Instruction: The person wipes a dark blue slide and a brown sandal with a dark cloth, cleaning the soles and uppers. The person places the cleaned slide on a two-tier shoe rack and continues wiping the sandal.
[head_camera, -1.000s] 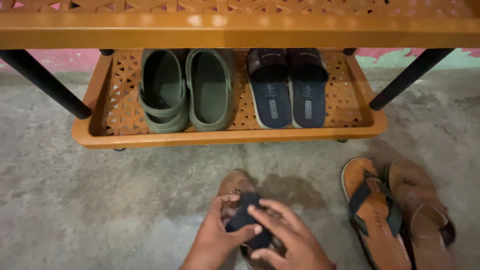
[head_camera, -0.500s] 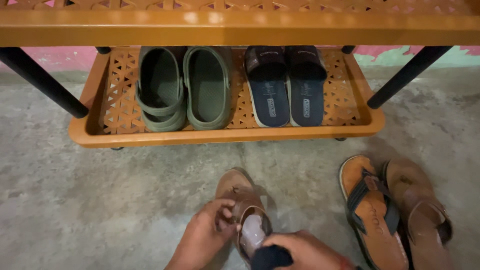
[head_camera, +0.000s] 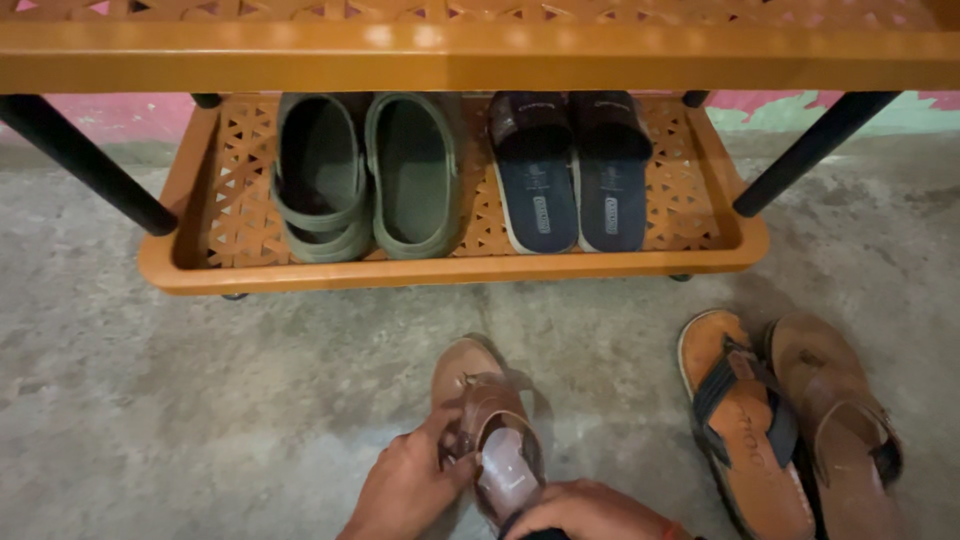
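Observation:
A brown leather sandal (head_camera: 482, 400) lies on the concrete floor at the bottom middle, toe pointing away from me. My left hand (head_camera: 405, 488) grips its left side at the strap. My right hand (head_camera: 585, 510) is at the sandal's heel, fingers curled over a dark cloth that is mostly cut off by the frame's bottom edge. The heel part of the insole looks pale and shiny.
An orange plastic shoe rack (head_camera: 450, 270) stands ahead on black legs; its low shelf holds green clogs (head_camera: 365, 175) and dark blue slides (head_camera: 570, 170). To my right on the floor lie an orange-soled sandal (head_camera: 745, 420) and another brown sandal (head_camera: 835, 420).
The dark cloth was on top of the sandal a second ago; my right hand has drawn it back toward the heel and out of view, uncovering the strap. My left hand stays on the sandal.

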